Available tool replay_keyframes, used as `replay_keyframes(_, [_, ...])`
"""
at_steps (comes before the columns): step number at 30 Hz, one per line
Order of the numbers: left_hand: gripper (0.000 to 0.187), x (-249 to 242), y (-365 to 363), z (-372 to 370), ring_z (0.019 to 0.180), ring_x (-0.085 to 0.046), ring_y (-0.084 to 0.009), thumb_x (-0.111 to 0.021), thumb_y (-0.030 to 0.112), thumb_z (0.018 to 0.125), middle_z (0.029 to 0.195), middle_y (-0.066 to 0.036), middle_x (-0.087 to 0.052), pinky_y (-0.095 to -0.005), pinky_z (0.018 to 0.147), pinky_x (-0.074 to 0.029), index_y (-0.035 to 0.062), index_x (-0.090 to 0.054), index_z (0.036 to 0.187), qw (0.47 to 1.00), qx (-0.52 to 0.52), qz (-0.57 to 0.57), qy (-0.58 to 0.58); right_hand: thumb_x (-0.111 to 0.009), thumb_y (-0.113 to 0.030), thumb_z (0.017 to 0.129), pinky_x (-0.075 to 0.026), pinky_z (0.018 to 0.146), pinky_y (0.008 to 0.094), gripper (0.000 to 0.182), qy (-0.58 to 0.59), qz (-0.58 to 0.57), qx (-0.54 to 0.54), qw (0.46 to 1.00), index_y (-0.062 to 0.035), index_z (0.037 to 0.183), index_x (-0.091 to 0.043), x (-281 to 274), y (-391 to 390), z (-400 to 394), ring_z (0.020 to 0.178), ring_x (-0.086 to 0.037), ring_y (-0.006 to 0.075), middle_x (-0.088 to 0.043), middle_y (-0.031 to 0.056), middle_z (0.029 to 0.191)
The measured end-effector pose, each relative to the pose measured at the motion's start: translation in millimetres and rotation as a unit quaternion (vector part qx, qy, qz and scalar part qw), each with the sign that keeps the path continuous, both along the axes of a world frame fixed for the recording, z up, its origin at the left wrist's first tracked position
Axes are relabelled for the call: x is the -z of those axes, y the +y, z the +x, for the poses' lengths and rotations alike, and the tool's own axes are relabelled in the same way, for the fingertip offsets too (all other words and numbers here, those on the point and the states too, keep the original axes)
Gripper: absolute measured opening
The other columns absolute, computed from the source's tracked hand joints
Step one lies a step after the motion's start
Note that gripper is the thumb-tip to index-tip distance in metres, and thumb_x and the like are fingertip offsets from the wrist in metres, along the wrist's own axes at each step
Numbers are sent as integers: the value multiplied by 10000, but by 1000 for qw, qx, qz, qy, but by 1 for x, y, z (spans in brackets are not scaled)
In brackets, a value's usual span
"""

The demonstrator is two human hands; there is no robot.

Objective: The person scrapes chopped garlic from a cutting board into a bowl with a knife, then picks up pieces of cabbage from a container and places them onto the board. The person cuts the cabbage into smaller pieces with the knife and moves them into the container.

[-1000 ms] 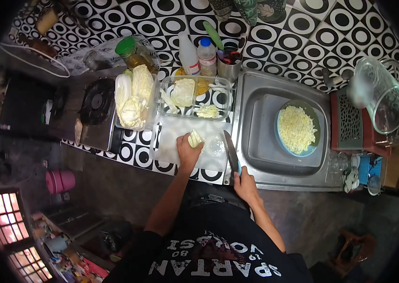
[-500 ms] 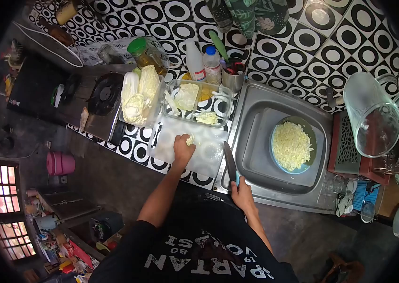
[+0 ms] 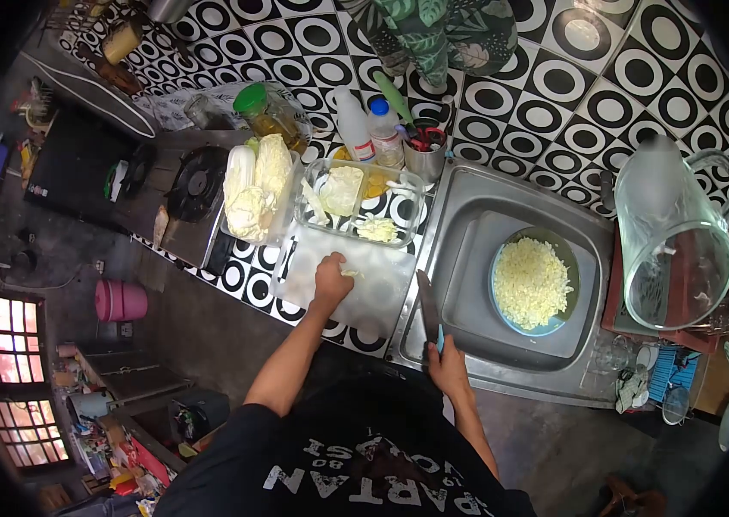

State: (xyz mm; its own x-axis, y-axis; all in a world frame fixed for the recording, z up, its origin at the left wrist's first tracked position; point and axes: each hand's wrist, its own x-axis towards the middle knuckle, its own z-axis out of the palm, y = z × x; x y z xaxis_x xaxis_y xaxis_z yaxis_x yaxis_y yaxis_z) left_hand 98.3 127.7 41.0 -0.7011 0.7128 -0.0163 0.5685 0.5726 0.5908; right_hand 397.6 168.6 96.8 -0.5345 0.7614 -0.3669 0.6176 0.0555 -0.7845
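On a translucent white cutting board [image 3: 376,297], my left hand [image 3: 333,282] is curled with its fingers drawn together around small pale cabbage scraps [image 3: 352,273]. My right hand [image 3: 448,366] grips a knife [image 3: 429,310] by its light blue handle, and the dark blade points away from me over the sink's left rim. Just behind the board stands a clear divided container [image 3: 330,226], which holds leaf pieces, chopped cabbage [image 3: 377,228] and something yellow. Left of it, napa cabbages [image 3: 252,185] fill another clear container.
A bowl [image 3: 495,297] of chopped pale cabbage sits in the metal sink [image 3: 459,340]. Bottles [image 3: 353,125] and a metal utensil cup [image 3: 425,161] line the back wall. On the right, a large glass jar [image 3: 675,258] lies tilted on a rack. A stove burner [image 3: 196,183] is at left.
The view has shifted slightly. My left hand has turned a little, and fewer scraps show at its fingers. My right hand still holds the knife beside the sink.
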Motion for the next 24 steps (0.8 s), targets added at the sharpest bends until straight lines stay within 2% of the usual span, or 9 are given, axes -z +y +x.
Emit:
replay_keyframes(6, [232, -46, 37, -15, 718, -579, -333, -630, 21, 567, 743, -167, -559, -378, 676, -474, 11, -646, 798, 996, 53, 74, 17, -520, -220, 882, -392, 609, 530, 251, 3, -25, 14, 1000, 11, 897, -423, -3, 1, 0, 717, -528, 501, -561, 285, 715])
replay_keyframes(11, [274, -78, 93, -24, 775, -572, -340, -597, -6, 609, 823, -175, -570, -367, 744, -470, 15, -659, 875, 984, 151, 94, 8, -521, -213, 881, -397, 602, 518, 243, 1, -16, 17, 1000, 12, 898, -432, -10, 7, -3, 715, -533, 495, -561, 284, 711])
replay_keyframes(14, [319, -62, 114, -29, 806, -571, -348, -560, -32, 642, 861, -173, -572, -374, 789, -467, 21, -654, 943, 966, 226, 89, 87, -515, -208, 881, -404, 594, 517, 237, 5, -4, 23, 1000, 13, 904, -434, -6, 7, 0, 696, -541, 492, -552, 283, 672])
replay_keyframes(15, [349, -57, 115, -30, 868, -566, -347, -540, -39, 664, 886, -173, -585, -376, 822, -466, 28, -642, 991, 959, 261, 44, 101, -507, -205, 882, -408, 592, 523, 234, 8, 3, 24, 1000, 14, 911, -432, -5, 7, 2, 678, -547, 492, -544, 284, 636])
replay_keyframes(16, [349, -51, 114, -30, 868, -566, -347, -540, -39, 664, 886, -173, -585, -376, 822, -466, 28, -642, 991, 958, 263, 48, 101, -507, -205, 882, -408, 592, 523, 234, 7, 7, 26, 1000, 14, 911, -432, -5, 6, 3, 678, -547, 492, -544, 284, 636])
replay_keyframes(18, [352, -43, 107, -25, 945, -553, -341, -538, -35, 669, 938, -176, -604, -369, 832, -466, 19, -635, 1004, 944, 319, -29, 80, -515, -201, 877, -413, 589, 519, 232, 8, 10, 36, 999, 13, 915, -433, -5, 5, 6, 684, -548, 493, -551, 285, 649])
replay_keyframes(20, [352, -45, 97, -16, 983, -545, -329, -535, -30, 679, 977, -168, -616, -370, 862, -450, 24, -635, 1012, 948, 311, -16, 57, -518, -200, 875, -415, 587, 516, 232, 7, 2, 50, 999, 12, 918, -433, -8, 4, 11, 690, -552, 491, -556, 286, 657])
replay_keyframes(22, [345, -47, 86, -13, 991, -546, -320, -541, -16, 698, 985, -152, -623, -378, 898, -425, 22, -630, 1030, 953, 293, 52, 61, -521, -198, 872, -417, 586, 513, 232, 6, -13, 66, 998, 11, 922, -433, -7, 0, 13, 696, -555, 489, -561, 286, 664])
replay_keyframes(24, [337, -51, 85, -18, 1015, -537, -309, -555, 6, 718, 1023, -152, -618, -382, 925, -404, 23, -623, 1048, 944, 313, 58, 87, -530, -227, 879, -417, 576, 475, 258, 8, -15, 88, 996, 15, 918, -450, -2, -3, 16, 668, -563, 458, -556, 272, 673])
